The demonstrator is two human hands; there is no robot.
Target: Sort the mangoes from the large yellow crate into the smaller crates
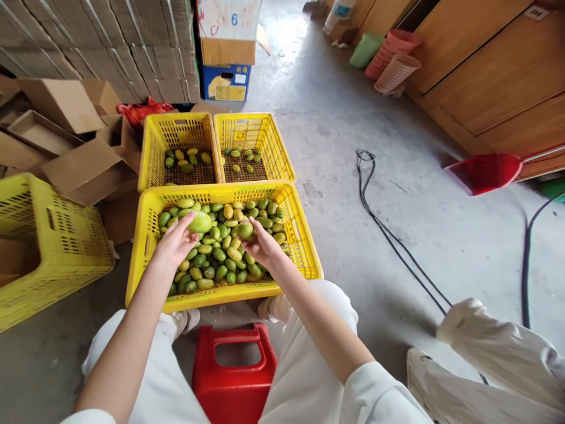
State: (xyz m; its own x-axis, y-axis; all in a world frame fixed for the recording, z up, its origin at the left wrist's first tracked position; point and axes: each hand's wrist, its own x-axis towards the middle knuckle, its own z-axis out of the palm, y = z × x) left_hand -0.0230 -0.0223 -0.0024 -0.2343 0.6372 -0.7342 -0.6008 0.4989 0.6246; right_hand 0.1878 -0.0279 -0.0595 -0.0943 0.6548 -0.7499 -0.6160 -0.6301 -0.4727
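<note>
Over a wide yellow plastic crate (225,293), both my hands are closed on fruit. My left hand (175,240) grips a pale green oval fruit (200,222), larger-looking than those below it. In my right hand (263,242) is a darker green, rounder fruit (245,230), held between thumb and fingers. Many green and yellowish oval fruits (219,254) fill the crate beneath. Behind it stand two smaller yellow crates, a left one (152,147) and a right one (276,144), each with several fruits on the bottom.
A red plastic stool (233,377) stands between my legs. Another yellow crate (75,235) and cardboard boxes (90,168) lie to the left. Black cable (375,215) runs over the floor at right, near a red dustpan (488,174). Another person's legs (498,359) show at lower right.
</note>
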